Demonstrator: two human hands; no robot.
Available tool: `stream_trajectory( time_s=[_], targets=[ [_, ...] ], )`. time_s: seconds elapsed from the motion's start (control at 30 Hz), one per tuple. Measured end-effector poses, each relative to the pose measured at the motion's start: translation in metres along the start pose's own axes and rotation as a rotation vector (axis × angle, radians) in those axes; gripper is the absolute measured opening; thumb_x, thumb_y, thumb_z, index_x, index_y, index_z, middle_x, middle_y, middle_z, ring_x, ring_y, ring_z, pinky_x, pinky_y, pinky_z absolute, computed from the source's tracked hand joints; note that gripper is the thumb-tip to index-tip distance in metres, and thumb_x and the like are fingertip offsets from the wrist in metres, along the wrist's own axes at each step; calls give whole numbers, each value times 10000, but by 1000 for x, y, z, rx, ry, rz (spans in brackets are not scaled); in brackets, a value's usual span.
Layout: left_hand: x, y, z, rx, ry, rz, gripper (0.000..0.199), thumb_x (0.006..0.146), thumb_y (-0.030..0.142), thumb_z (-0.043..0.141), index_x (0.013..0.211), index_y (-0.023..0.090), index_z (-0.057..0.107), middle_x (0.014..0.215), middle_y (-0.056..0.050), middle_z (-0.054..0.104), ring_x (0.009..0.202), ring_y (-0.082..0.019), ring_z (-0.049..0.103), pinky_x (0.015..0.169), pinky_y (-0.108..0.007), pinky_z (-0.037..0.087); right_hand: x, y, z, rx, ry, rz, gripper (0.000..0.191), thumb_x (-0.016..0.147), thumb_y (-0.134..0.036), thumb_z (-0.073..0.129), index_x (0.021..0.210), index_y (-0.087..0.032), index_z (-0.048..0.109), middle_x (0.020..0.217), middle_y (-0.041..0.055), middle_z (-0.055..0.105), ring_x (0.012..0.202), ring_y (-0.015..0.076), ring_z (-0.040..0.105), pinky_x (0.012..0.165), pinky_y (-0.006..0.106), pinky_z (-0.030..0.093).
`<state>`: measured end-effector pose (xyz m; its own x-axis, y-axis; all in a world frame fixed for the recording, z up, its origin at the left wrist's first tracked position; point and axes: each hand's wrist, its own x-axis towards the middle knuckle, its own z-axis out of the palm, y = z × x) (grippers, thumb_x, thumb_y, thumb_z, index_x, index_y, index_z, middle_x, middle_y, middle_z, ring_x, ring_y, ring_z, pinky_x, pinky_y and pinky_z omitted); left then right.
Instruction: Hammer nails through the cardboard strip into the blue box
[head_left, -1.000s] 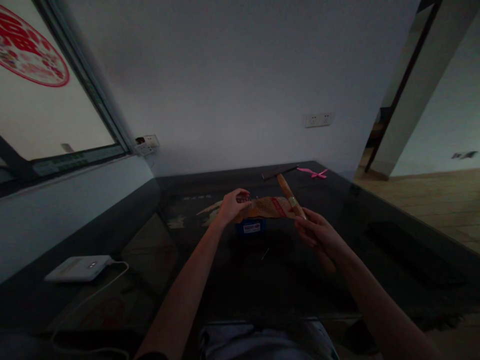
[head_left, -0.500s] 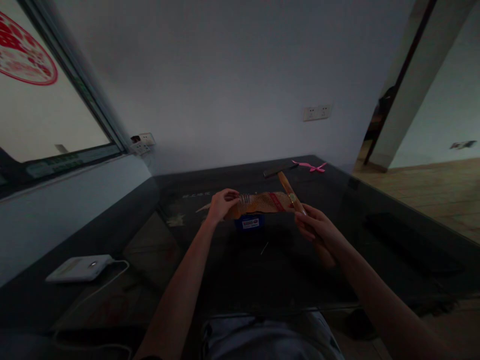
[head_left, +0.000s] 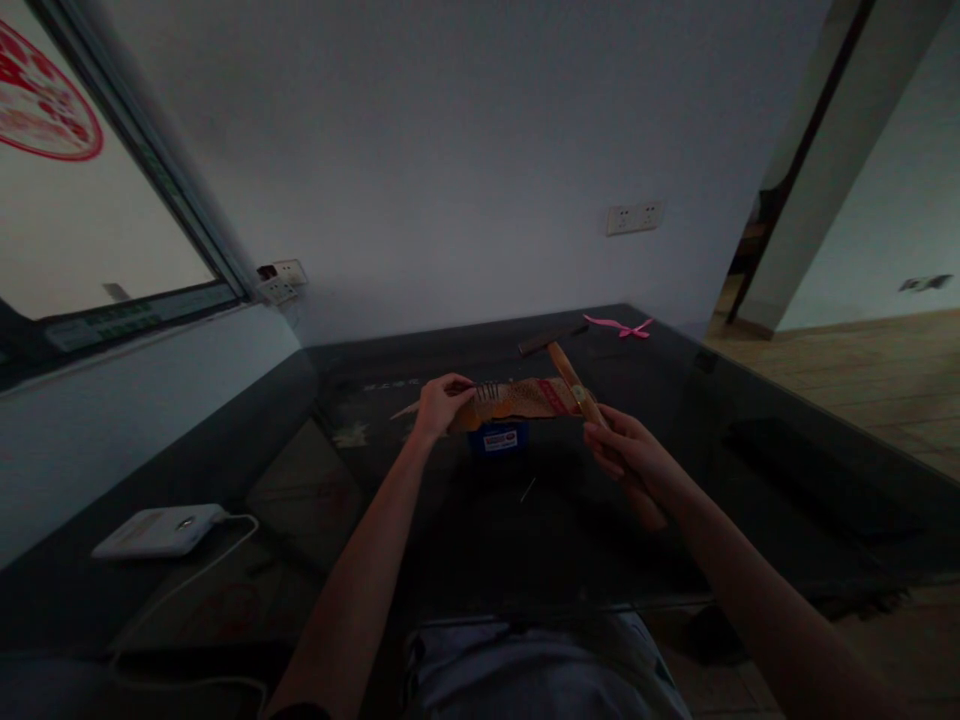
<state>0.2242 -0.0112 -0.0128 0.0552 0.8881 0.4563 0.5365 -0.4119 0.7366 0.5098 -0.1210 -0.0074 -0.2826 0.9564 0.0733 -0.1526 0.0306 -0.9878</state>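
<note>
My right hand (head_left: 622,445) is closed around the wooden handle of a hammer (head_left: 571,375). The hammer's dark head is raised above and beyond a strip of printed brown cardboard (head_left: 525,398). Several thin nails (head_left: 489,390) stand in a row in the cardboard, towards its left part. On the left end of the strip, my left hand (head_left: 444,402) is closed with its fingertips beside the nails; whether a nail is between them is too small to tell. The cardboard lies across a small blue box (head_left: 499,440) with a white label. One loose nail (head_left: 528,490) lies in front of the box.
On the dark table (head_left: 480,560), a white power bank (head_left: 159,532) with a cable lies at the left. A pink ribbon (head_left: 634,329) is near the back right corner. A flat black object (head_left: 817,475) lies at the right. The wall with sockets (head_left: 634,218) rises behind.
The hammer and my right hand have shifted slightly to the left over the cardboard. My left hand stays at the strip's left end. The whole view has tipped a little.
</note>
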Motion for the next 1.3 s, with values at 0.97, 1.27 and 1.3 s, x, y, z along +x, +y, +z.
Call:
stream_trajectory(
  time_s=[0.97,1.27,1.3],
  targets=[
    [2,-7,0,9,31,-27,171,651,305,674,692,143,640,686,-38,673,645,-163,621,600,-261,475,3,8,-4,24,-18,-8,330,756,-360,637,967,-184,453,563,-86,463,297,13,343,294,163,219],
    [0,0,-2,-4,-3,6,187,663,275,666,800,149,652,731,-47,678,689,-167,632,650,-272,495,4,8,-5,31,-10,-4,330,750,-358,640,961,-184,455,564,-86,463,296,11,342,292,167,206],
    [0,1,-2,-11,-5,25,192,671,269,659,822,150,653,751,-50,679,706,-165,634,669,-274,497,4,8,-5,29,-8,-4,336,747,-360,641,965,-184,456,560,-86,463,296,12,342,292,167,209]
  ],
)
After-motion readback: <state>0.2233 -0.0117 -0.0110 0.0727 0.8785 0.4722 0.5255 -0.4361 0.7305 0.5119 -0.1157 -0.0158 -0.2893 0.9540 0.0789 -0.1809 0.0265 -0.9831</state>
